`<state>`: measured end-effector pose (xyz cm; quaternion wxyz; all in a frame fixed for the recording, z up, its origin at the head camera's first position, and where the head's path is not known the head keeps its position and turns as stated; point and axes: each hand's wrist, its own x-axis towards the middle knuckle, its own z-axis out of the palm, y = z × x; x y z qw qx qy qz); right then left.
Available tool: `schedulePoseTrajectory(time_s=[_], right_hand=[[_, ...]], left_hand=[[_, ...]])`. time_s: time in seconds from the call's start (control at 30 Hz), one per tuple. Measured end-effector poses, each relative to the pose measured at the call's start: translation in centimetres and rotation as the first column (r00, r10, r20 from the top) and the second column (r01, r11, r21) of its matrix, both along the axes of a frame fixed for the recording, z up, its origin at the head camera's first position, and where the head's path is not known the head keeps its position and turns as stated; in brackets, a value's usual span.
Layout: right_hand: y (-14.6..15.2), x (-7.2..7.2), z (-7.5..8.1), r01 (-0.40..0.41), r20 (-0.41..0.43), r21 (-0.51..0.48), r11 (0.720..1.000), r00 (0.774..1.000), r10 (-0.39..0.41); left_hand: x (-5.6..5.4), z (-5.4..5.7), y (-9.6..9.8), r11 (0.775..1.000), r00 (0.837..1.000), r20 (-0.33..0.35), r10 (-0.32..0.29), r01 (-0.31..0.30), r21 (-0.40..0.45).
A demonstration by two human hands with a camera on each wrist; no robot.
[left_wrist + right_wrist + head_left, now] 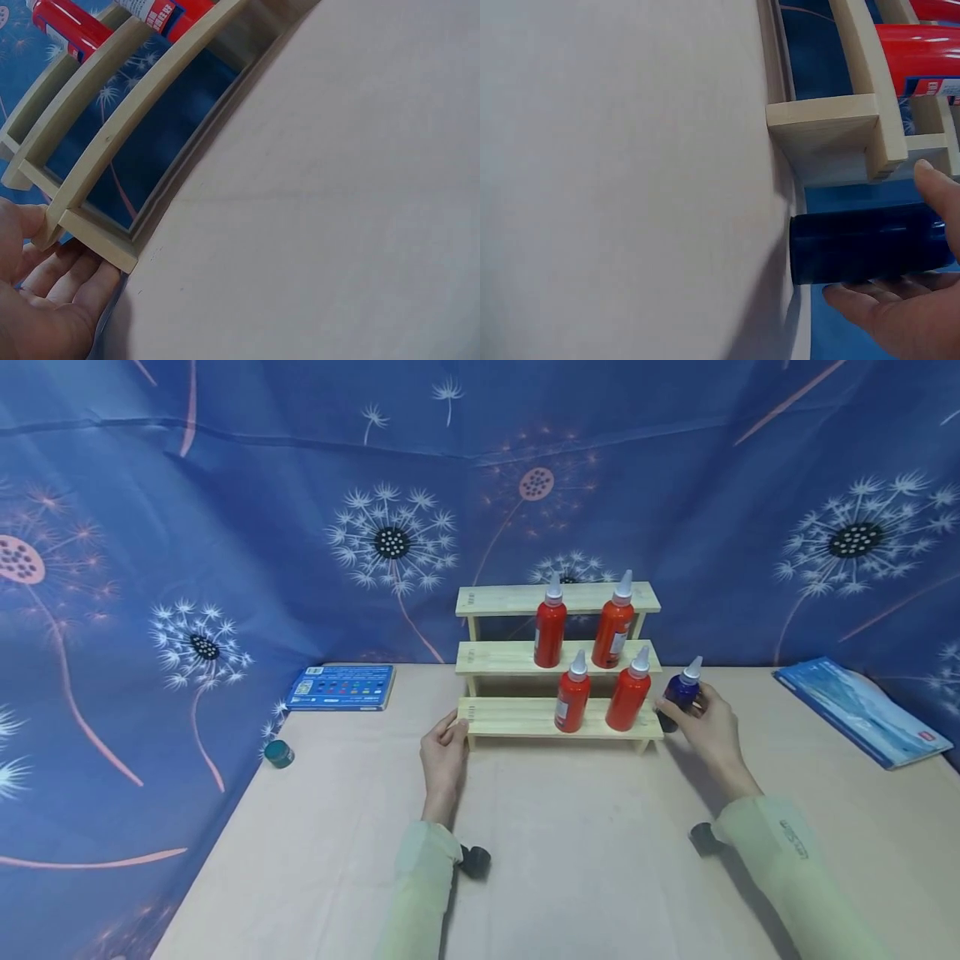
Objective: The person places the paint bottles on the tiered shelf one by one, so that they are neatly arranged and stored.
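A three-tier wooden shelf stands at the back of the table. My left hand grips the left end of its lowest tier, thumb on the board and fingers beside the leg. Beside the shelf's right end, my right hand holds a dark blue squeeze bottle with a pale pointed cap, upright. The bottle's base is close to the tabletop; I cannot tell whether it touches. Two red bottles stand on the lowest tier, one a red bottle, and two on the middle tier, one a red bottle.
A blue box-like item lies at the back left, with a small green jar in front of it. At the far right lies a blue-covered book. A blue dandelion-print cloth hangs behind the table.
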<state>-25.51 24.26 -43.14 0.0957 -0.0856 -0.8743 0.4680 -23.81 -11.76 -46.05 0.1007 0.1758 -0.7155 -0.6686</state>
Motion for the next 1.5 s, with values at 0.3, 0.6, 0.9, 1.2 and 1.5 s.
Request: schedulePoseTrajectory(time_s=[0.3, 0.6, 0.9, 1.2, 1.5], right_hand=[[0.8, 0.4, -0.6, 0.014, 0.002, 0.039, 0.999, 1.0, -0.014], [0.6, 2.3, 1.0, 0.023, 0.034, 0.053, 0.998, 0.999, -0.025], [0.6, 4.4, 2.6, -0.017, 0.032, 0.095, 0.995, 0.999, 0.014], [0.0, 6.4, 3.9, -0.088, 0.04, 0.109, 0.99, 0.996, 0.084], [-1.7, 7.9, 4.4, -0.131, 0.01, 0.108, 0.985, 0.991, 0.131]], left_hand=[[-0.1, -0.3, 0.4, 1.0, 1.0, 0.021, -0.009, 0.01, -0.008], [0.0, -0.2, 0.4, 1.0, 1.0, 0.009, -0.014, 0.014, -0.025], [-0.2, -0.2, 0.3, 1.0, 1.0, 0.005, -0.011, 0.011, -0.021], [-0.2, -0.2, 0.2, 1.0, 1.0, -0.001, -0.004, 0.004, -0.012], [-0.2, -0.3, 0.1, 1.0, 1.0, 0.019, 0.006, -0.005, -0.013]])
